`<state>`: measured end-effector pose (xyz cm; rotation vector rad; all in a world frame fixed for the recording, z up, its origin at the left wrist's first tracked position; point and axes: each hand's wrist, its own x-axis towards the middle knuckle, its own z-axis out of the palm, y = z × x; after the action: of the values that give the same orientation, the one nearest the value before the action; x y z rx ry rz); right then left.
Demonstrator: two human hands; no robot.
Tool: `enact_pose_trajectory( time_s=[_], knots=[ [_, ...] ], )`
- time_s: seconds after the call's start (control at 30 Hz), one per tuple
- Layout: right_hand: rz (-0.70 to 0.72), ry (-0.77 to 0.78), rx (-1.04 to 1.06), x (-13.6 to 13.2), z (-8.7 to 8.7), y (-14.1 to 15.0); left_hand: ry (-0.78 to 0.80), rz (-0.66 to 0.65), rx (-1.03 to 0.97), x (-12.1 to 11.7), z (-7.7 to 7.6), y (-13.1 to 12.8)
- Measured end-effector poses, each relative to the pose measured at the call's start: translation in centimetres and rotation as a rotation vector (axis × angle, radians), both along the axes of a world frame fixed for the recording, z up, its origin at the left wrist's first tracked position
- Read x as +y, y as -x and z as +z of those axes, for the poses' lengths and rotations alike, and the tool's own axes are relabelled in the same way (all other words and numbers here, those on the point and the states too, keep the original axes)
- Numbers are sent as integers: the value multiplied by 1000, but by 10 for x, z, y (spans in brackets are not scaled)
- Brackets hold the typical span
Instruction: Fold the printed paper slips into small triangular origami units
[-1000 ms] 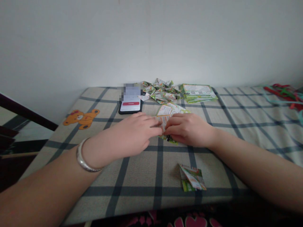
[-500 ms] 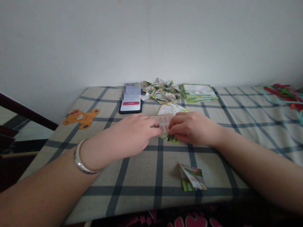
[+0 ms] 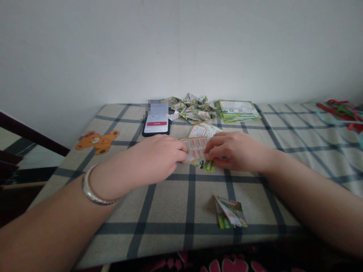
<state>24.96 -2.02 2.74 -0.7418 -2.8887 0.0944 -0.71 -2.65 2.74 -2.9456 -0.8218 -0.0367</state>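
A small printed paper leaflet [image 3: 196,146], white and green with orange blocks, lies in front of me with part of it folded over. My left hand [image 3: 157,160] has its fingers closed at the leaflet's left edge; the thumb is hidden. On the right edge, the bent fingers of my right hand [image 3: 234,152] pinch the paper. Green and white printed paper [image 3: 202,130] shows just behind the folded part; whether it is the same sheet I cannot tell. Closer to me sits a folded paper piece [image 3: 231,213] of the same print.
Several folded paper pieces [image 3: 195,107] are heaped near the wall. A stack of flat leaflets [image 3: 238,111] is to their right, a phone [image 3: 155,122] to their left. A bear cutout [image 3: 98,142] lies on the checked tablecloth [image 3: 167,211]. Coloured strips [image 3: 343,111] are far right.
My hands have moved slightly apart along the leaflet, the left to the left and the right a little to the right. More of its orange-printed face shows between them.
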Motion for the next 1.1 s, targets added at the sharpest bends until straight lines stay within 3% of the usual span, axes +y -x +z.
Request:
enact_pose_trajectory(
  time_s=[0.67, 1.1],
  knots=[
    [-29, 92, -61, 3, 10, -15, 35, 6, 6, 0, 5, 0],
    [-61, 43, -145, 5, 17, -25, 31, -18, -55, 0, 4, -2]
  ],
)
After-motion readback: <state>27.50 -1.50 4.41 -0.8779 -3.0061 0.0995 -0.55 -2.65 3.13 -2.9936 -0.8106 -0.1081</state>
